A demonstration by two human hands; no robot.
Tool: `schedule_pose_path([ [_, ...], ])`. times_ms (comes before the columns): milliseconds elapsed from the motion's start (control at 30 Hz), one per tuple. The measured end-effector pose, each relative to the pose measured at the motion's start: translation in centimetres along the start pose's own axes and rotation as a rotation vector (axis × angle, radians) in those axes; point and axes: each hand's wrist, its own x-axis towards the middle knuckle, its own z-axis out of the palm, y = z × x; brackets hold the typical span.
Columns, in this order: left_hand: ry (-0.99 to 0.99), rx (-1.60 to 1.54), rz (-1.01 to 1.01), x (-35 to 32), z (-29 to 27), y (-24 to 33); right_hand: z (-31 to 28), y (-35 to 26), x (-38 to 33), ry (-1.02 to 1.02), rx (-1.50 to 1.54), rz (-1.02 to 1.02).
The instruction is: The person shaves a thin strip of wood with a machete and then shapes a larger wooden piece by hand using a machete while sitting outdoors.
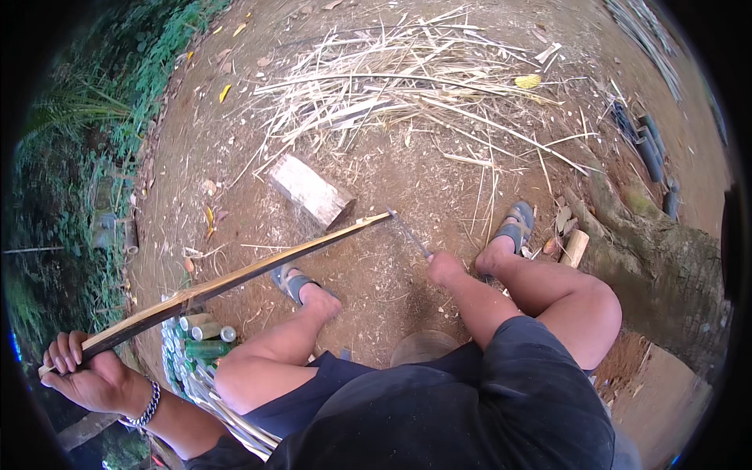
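My left hand [100,379], with a chain bracelet at the wrist, is wrapped round the near left end of a long split strip of wood or bamboo [227,280]. The strip is pale on top and dark along its side. It slants up to the right across my left leg, its tip in front of me between my feet. Closed round a handle that the fingers mostly hide, my right hand [446,269] holds a thin-bladed knife [409,233]. The blade's far end meets or overlaps the strip's tip; whether it cuts in is too small to tell.
A short wood block [312,190] lies on the dirt just beyond the strip. Farther off spreads a pile of pale shavings and slivers [392,86]. Cans and green bottles [205,345] sit beside my left leg. Thick tree roots [642,243] rise on the right.
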Motion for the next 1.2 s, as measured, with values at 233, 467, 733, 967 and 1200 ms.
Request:
schedule_pose_path([
  [233, -0.012, 0.009, -0.022, 0.1, -0.1, -0.4, 2.6, -0.4, -0.2, 0.103, 0.197, -0.16],
  [467, 0.318, 0.271, 0.087, 0.3, 2.9, -3.3, 0.5, 2.9, 2.1, 0.298, 0.023, -0.055],
  [733, 0.286, 0.183, 0.017, 2.7, 3.8, -3.8, -4.6, 0.4, -1.5, 0.293, 0.539, -0.023],
  [967, 0.173, 0.079, -0.045, 3.8, 4.2, -4.0, -6.5, -2.8, -7.3, 0.223, 0.654, -0.136],
  [1200, 0.063, 0.043, -0.094, 3.7, 6.4, -4.2, -7.8, -1.8, -9.5, 0.161, 0.807, -0.169],
])
